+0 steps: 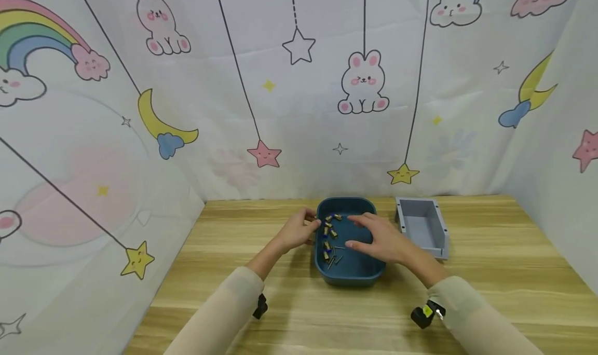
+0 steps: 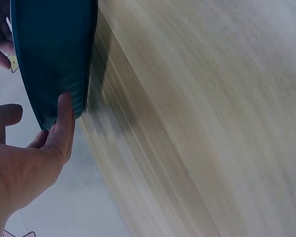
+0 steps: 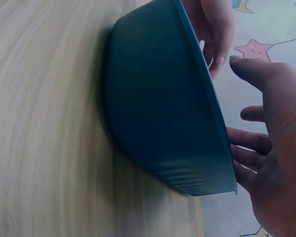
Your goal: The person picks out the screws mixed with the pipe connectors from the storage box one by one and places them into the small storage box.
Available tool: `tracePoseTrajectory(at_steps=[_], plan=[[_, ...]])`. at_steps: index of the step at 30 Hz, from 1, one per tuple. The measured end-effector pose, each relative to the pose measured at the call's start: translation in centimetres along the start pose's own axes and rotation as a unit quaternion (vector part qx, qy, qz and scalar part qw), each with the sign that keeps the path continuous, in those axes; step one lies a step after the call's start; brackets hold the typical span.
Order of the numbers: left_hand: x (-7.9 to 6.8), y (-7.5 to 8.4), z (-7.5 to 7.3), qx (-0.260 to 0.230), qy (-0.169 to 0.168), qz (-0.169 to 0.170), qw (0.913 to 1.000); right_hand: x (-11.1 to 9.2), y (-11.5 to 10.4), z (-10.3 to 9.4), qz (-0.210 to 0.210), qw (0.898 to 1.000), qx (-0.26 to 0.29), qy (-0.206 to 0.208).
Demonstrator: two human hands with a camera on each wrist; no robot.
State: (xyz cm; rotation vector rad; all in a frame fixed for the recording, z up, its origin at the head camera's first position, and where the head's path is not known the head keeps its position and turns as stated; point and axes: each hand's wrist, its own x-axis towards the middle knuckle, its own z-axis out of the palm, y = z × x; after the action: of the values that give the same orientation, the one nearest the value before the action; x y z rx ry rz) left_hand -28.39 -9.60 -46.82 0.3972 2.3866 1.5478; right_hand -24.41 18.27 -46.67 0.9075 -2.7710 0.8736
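A dark blue oval basin (image 1: 351, 281) stands on the wooden table. Along its left side lie several small brass-coloured pieces (image 1: 326, 255) with blue parts, and several thin metal pins or screws (image 1: 339, 260) near the front. My left hand (image 1: 299, 228) is at the basin's left rim. In the left wrist view its fingers (image 2: 64, 116) lie straight along the outer wall while the thumb stands apart on the rim's inner side. Over the basin's right half my right hand (image 1: 380, 238) is spread, thumb and fingers apart, holding nothing visible; its fingers (image 3: 249, 143) partly pass behind the rim.
Right of the basin stands a grey open-fronted bin (image 1: 422, 228), close behind my right forearm. A white curtain (image 1: 303, 173) with cartoon prints hangs at the table's back edge and both sides. Wooden tabletop (image 1: 224, 235) extends left and right.
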Motion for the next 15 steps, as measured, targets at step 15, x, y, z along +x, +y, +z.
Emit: tracePoseTrajectory(at_steps=[15], plan=[[0.89,-0.88,1.11,-0.037,0.022,-0.053,0.9977,0.26,-0.1,1.02,0.002,1.0,0.003,-0.023]])
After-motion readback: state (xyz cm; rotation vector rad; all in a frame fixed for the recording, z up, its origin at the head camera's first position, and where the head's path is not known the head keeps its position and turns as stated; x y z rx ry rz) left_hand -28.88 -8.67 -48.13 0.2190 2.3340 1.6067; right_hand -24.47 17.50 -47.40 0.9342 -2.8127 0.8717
